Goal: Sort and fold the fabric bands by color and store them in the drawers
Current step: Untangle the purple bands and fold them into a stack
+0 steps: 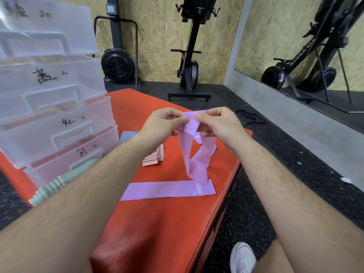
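My left hand (164, 123) and my right hand (218, 125) both pinch the top edge of a purple fabric band (194, 154), which hangs twisted above the red mat (157, 223). Its lower end touches a second purple band (167, 190) lying flat on the mat. A folded pink band stack (154, 157) sits just behind my left forearm. Green folded bands (57, 184) lie in the open bottom drawer. A grey-blue band (127, 135) lies by the drawers. The clear drawer unit (49, 107) stands at the left with handwritten labels.
Past the mat's right edge lies speckled black floor, with a white shoe (243, 257) at the bottom. Black straps (249, 117) lie on the floor beyond my right hand. Exercise machines (189, 56) stand against the wooden wall, and a mirror (305, 46) is at right.
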`<state>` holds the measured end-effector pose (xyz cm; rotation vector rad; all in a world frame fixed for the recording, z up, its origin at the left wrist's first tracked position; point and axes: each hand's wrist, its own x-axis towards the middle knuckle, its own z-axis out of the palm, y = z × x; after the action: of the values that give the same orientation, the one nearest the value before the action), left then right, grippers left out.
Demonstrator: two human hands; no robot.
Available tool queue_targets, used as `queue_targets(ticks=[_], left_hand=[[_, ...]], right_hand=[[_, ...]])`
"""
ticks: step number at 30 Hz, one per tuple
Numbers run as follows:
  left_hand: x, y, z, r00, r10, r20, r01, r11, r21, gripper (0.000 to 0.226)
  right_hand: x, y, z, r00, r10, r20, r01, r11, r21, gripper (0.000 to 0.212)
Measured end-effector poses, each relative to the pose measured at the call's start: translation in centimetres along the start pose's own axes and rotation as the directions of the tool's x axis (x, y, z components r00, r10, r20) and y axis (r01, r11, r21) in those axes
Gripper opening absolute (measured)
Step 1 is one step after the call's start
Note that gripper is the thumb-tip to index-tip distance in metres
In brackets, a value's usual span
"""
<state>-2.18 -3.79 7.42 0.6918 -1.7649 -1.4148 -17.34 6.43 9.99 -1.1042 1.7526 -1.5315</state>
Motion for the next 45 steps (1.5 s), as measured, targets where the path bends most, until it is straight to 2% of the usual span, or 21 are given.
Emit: queue_targets(ticks=[2, 4, 7, 9, 12, 15, 19, 21, 23, 25, 27, 29, 31, 34, 36, 39, 43, 45], left_hand=[[0.0, 0.0, -0.1, 1.000, 0.013, -0.003, -0.013, 1.000, -0.024, 0.005], [-0.1, 0.1, -0.4, 1.000, 0.008, 0.014, -0.007, 0.999, -0.050, 0.006], [-0.3, -0.2, -1.0, 0.996, -0.031, 0.084, 0.034, 0.999, -0.026, 0.022], [-0.5, -0.5, -1.3, 0.991, -0.057, 0.119, 0.056, 0.998, 0.017, 0.032], [-0.6, -0.6, -1.5, 0.997, -0.060, 0.041, 0.059, 0.998, 0.022, 0.031], [-0.5, -0.8, -1.9, 0.999, -0.038, -0.023, 0.039, 0.999, 0.015, 0.030], [-1.0, -0.9, -2.1, 0.998, 0.048, -0.052, -0.033, 0.966, 0.258, 0.013], [-1.3, -0.8, -2.2, 0.990, 0.036, -0.134, 0.010, 0.945, 0.328, 0.016], [-1.6, -0.4, -2.5, 0.980, -0.092, -0.174, 0.125, 0.975, 0.186, 0.024], [-2.2, 0.1, -2.7, 0.962, -0.256, -0.097, 0.249, 0.965, -0.081, 0.027], [-2.5, 0.3, -3.1, 0.956, -0.288, -0.059, 0.274, 0.945, -0.177, 0.026], [-2.7, 0.3, -3.6, 0.964, -0.249, -0.093, 0.231, 0.958, -0.169, 0.016], [-2.9, 0.3, -4.4, 0.960, -0.227, -0.161, 0.211, 0.971, -0.114, 0.004], [-3.1, -0.2, -6.1, 0.958, -0.195, -0.212, 0.205, 0.979, 0.025, 0.016], [-3.4, -0.5, -7.0, 0.974, -0.130, -0.187, 0.170, 0.961, 0.218, 0.021], [-4.1, -0.5, -7.3, 0.997, -0.046, -0.064, 0.069, 0.897, 0.436, 0.031], [-5.0, -0.2, -7.1, 0.997, 0.008, 0.074, -0.044, 0.864, 0.502, 0.045], [-5.1, -0.2, -7.2, 0.996, 0.027, 0.085, -0.066, 0.861, 0.504, 0.046]], right_hand=[[-0.3, 0.2, 0.2, 0.997, 0.021, 0.074, -0.019, 1.000, -0.022, 0.052], [-0.6, 0.3, 0.3, 0.990, -0.020, 0.138, 0.029, 0.997, -0.068, 0.055], [-0.6, 0.2, 0.5, 0.980, -0.085, 0.182, 0.119, 0.975, -0.189, 0.039], [-0.6, 0.3, 0.7, 0.979, -0.108, 0.174, 0.142, 0.971, -0.192, 0.024], [-0.6, 0.3, 1.0, 0.979, -0.104, 0.176, 0.134, 0.976, -0.170, 0.021], [-0.6, 0.8, 1.4, 0.978, -0.102, 0.180, 0.148, 0.952, -0.266, 0.023], [-0.4, 1.3, 2.4, 0.970, -0.190, 0.151, 0.233, 0.907, -0.351, 0.005], [-0.3, 1.4, 3.2, 0.962, -0.240, 0.130, 0.270, 0.905, -0.327, 0.005], [-0.4, 1.5, 4.2, 0.952, -0.286, 0.110, 0.307, 0.901, -0.306, 0.005], [-0.6, 1.6, 5.4, 0.941, -0.321, 0.112, 0.340, 0.897, -0.284, 0.008], [-1.1, 1.5, 6.6, 0.932, -0.325, 0.160, 0.357, 0.901, -0.246, 0.012], [-1.5, 1.4, 7.7, 0.926, -0.308, 0.220, 0.355, 0.908, -0.222, 0.010], [-1.9, 1.4, 8.6, 0.919, -0.289, 0.269, 0.348, 0.916, -0.202, 0.007], [-2.3, 1.4, 9.2, 0.910, -0.284, 0.301, 0.326, 0.940, -0.101, 0.004], [-1.9, 1.4, 9.3, 0.914, -0.346, 0.214, 0.368, 0.927, -0.073, 0.006], [-0.7, 1.7, 9.5, 0.916, -0.380, 0.132, 0.397, 0.904, -0.157, 0.017], [-0.4, 2.8, 9.6, 0.914, -0.228, 0.336, 0.300, 0.936, -0.181, 0.042], [-0.4, 2.9, 9.3, 0.894, -0.139, 0.426, 0.236, 0.955, -0.182, 0.044]])
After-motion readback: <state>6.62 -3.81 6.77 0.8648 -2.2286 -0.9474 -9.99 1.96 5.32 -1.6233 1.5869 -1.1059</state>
